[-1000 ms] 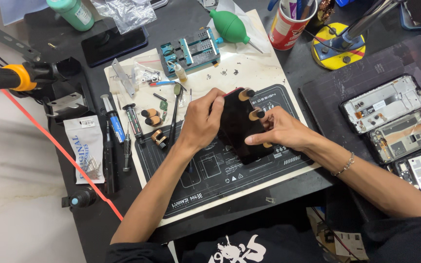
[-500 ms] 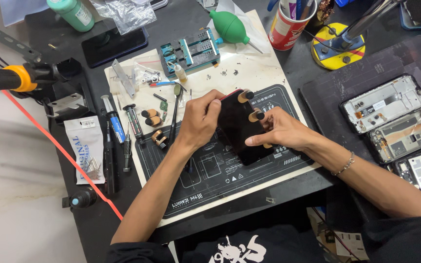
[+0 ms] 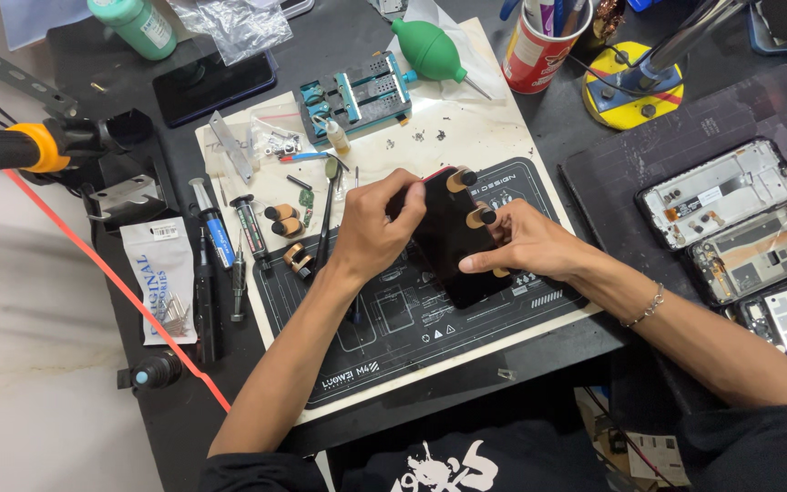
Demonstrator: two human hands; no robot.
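At centre of the black-and-cream work mat [image 3: 393, 337]: one black smartphone [image 3: 453, 241], slab-shaped, dark face up, tilted and held just above the mat between both hands.

Left hand [image 3: 377, 228]: fingers curled closed against the phone's upper left edge, pinching a thin red-tipped sliver there; what that sliver is cannot be told.

Right hand [image 3: 526, 244]: fingers closed on the phone's right edge, fingertips capped in tan-and-black finger cots [image 3: 463, 179].

On the mat, just left of the left hand: spare finger cots [image 3: 281, 219], a black spudger-like tool [image 3: 328, 210], slim screwdrivers [image 3: 246, 226].

Further back on the cream part of the mat: teal phone-holding fixture [image 3: 357, 94], small dropper bottle [image 3: 337, 137], scattered screws, green rubber air blower [image 3: 430, 50].

Left edge of the bench [image 3: 184, 401]: white sealed packet [image 3: 161, 273], blue-banded pen tool [image 3: 211, 223], orange-collared handle [image 3: 20, 150], red cable [image 3: 111, 282].

Rear of bench: red cup of tools [image 3: 539, 46], yellow round stand base [image 3: 630, 91], green bottle [image 3: 134, 23], dark phone lying flat [image 3: 216, 82].

Right side, well apart from the hands: three opened phone frames [image 3: 749, 228] on a dark mat.
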